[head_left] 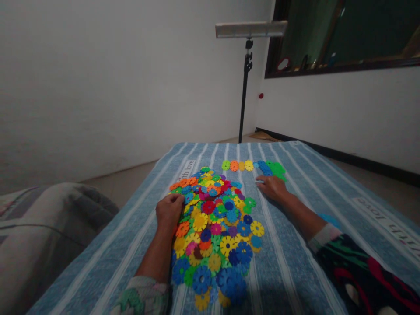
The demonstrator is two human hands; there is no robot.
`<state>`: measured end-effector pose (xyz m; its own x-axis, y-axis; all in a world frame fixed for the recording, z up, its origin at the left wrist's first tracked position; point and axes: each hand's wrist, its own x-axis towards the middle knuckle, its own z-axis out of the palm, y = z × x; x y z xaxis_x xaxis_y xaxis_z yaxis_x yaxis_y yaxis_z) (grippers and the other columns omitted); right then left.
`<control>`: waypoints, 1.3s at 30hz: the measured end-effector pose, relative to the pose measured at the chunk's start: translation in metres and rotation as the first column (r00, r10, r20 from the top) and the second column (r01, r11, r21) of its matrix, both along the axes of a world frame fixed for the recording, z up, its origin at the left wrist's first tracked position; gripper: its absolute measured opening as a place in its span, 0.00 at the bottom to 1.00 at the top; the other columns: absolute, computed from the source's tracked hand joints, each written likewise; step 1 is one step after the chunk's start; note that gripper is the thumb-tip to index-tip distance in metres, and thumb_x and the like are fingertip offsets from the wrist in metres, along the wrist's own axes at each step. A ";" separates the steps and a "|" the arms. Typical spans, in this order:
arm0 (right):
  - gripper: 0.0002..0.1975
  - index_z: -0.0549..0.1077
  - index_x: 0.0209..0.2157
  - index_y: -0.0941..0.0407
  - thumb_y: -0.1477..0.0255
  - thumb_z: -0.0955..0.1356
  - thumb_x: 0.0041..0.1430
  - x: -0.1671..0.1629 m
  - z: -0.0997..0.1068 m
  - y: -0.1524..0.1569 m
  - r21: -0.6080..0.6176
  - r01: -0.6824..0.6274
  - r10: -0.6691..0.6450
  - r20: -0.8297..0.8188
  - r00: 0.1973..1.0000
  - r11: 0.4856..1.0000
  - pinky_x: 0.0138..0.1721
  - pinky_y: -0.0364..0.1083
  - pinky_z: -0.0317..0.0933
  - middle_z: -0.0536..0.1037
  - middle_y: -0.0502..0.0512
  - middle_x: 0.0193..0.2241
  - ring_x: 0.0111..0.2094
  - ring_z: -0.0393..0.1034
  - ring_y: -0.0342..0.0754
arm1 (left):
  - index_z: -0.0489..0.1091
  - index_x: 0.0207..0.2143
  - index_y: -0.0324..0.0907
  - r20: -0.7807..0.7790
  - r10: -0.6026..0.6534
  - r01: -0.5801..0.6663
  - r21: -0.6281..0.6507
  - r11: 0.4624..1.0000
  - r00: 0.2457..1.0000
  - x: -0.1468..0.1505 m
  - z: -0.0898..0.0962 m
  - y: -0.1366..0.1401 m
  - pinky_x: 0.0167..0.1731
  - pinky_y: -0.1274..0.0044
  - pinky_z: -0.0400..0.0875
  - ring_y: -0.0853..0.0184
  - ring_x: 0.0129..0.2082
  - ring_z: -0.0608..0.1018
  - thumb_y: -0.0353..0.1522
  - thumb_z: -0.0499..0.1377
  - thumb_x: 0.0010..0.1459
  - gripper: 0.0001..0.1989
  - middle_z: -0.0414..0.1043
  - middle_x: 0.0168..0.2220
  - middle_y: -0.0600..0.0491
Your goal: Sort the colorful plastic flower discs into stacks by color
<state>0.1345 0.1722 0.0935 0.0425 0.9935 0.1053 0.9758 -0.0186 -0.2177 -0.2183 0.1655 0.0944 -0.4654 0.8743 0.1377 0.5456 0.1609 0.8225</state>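
Observation:
A wide heap of flower-shaped plastic discs (215, 236) in many colours lies along the middle of the cloth. At its left edge my left hand (169, 212) is closed, fingertips together against the discs; what they hold, if anything, is hidden. Beyond the heap, a row holds a light green disc (226, 165), an orange disc (234, 166) and a yellow disc (249, 165). A blue group of discs (264, 168) and a green group of discs (277, 169) continue that row to the right. Just in front of these, my right hand (273, 188) is open, its fingers stretched left.
A blue-and-white striped cloth (131, 236) covers the table. Behind its far edge stands a black stand (243, 96) bearing a light panel (251, 29). A blue piece (329, 219) lies partly behind my right forearm. Grey fabric (55, 232) bulges at the left.

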 end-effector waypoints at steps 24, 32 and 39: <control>0.12 0.79 0.39 0.55 0.66 0.71 0.53 -0.061 0.036 -0.096 -0.131 -0.580 0.560 -0.160 0.813 0.804 0.29 0.42 0.49 0.78 0.51 0.28 0.29 0.68 0.45 | 0.78 0.27 0.42 -0.027 -0.002 0.002 -0.004 1.000 1.000 -0.003 -0.004 0.005 0.32 0.72 0.67 0.60 0.30 0.76 0.40 0.57 0.43 0.14 0.75 0.23 0.55; 0.25 0.73 0.56 0.56 0.62 0.67 0.59 0.005 0.015 -0.021 0.088 0.141 -0.136 -0.062 0.989 0.986 0.40 0.47 0.62 0.82 0.60 0.42 0.43 0.75 0.55 | 0.78 0.27 0.43 -0.070 -0.016 0.018 0.023 1.000 0.997 -0.009 -0.011 0.010 0.31 0.72 0.67 0.59 0.30 0.77 0.40 0.57 0.43 0.14 0.76 0.25 0.54; 0.24 0.72 0.58 0.54 0.62 0.64 0.62 0.026 -0.005 0.021 0.033 0.261 -0.262 0.034 0.965 0.965 0.46 0.49 0.64 0.79 0.61 0.50 0.52 0.73 0.58 | 0.78 0.28 0.43 -0.085 -0.028 0.028 0.003 1.000 0.996 -0.011 -0.009 0.008 0.32 0.73 0.67 0.60 0.29 0.77 0.41 0.57 0.44 0.15 0.77 0.26 0.54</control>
<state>0.1610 0.1933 0.0887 0.2955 0.9451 0.1397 0.9454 -0.2682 -0.1853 -0.2289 0.1737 0.0857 -0.4272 0.8861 0.1798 0.6177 0.1408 0.7737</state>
